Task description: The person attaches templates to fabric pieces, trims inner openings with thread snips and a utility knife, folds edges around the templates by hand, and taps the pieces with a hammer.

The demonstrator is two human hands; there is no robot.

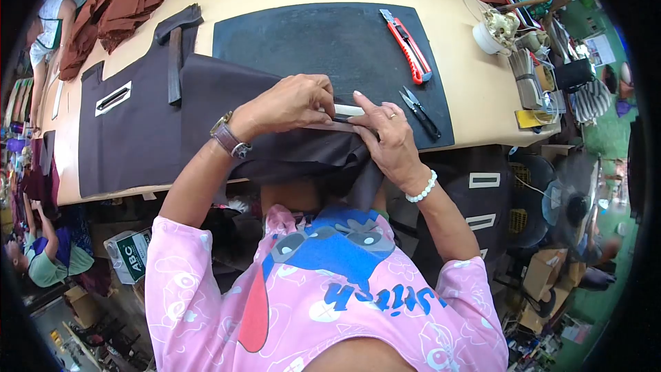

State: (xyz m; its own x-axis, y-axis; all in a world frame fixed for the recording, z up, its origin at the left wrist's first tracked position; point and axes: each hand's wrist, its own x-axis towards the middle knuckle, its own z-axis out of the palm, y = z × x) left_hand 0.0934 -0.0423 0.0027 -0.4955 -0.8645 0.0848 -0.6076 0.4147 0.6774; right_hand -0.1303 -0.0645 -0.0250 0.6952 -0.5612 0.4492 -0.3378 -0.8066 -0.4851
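My left hand [292, 102], with a watch on its wrist, is closed with its fingertips pinched on a piece of dark fabric [296, 151] at the table's front edge. Opposite it, my right hand [387, 127] grips the same fabric between thumb and fingers. Between the two hands lies a white strip [348, 109] around a narrow dark slit, partly hidden by my fingers. The fabric hangs over the edge toward my lap. Just right of my right hand, small black-handled scissors [421, 114] rest on the dark cutting mat [296, 41].
A red utility knife [407, 48] lies on the mat. At left, dark cut fabric [131, 138] bears a white-framed slit [113, 98] and a dark bar [175, 65]. Brown fabric piles [117, 7] sit farther back. A white cup [490, 38] stands at right. Other people are at the left.
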